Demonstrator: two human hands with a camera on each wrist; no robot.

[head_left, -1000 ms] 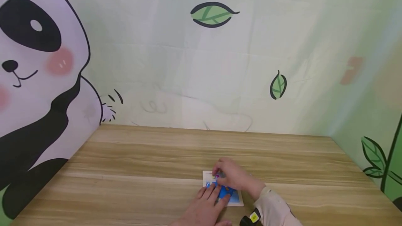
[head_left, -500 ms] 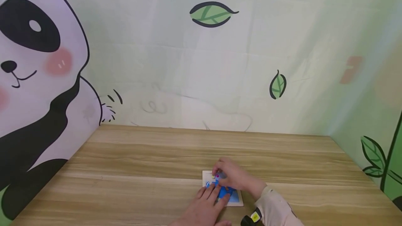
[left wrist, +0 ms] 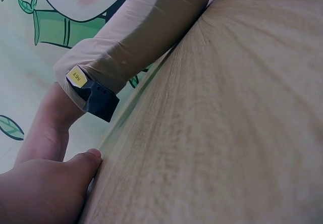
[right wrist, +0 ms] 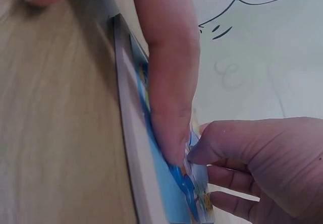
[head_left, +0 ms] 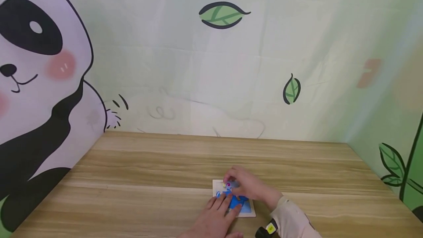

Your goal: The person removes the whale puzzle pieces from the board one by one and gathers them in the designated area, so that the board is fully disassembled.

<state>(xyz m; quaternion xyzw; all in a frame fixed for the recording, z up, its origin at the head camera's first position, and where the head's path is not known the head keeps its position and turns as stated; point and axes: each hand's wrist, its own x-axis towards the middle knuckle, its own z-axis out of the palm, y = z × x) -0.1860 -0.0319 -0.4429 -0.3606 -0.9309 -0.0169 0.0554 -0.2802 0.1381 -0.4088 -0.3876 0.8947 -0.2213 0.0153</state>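
A small flat puzzle board [head_left: 216,184] with a pale border and a blue picture lies near the front of the table. My left hand [head_left: 218,214] rests on its lower left part, fingers extended over the blue area. At the upper part of the board, my right hand [head_left: 246,184] pinches a greyish-lilac puzzle piece [head_left: 233,184] between thumb and curled fingers. From the right wrist, the thumb of the right hand [right wrist: 272,163] meets the piece [right wrist: 200,176] beside a left finger [right wrist: 171,82]. Part of the picture is hidden under both hands.
The wood-grain table [head_left: 132,201] stretches around the board. Behind it hangs a pale backdrop [head_left: 165,65] with a panda and leaves. A black wrist camera [head_left: 266,229] with a yellow label sits at the right sleeve [head_left: 292,217].
My right hand has shifted very slightly to the right, and a little more of the lilac piece shows. The left hand stays in place on the board.
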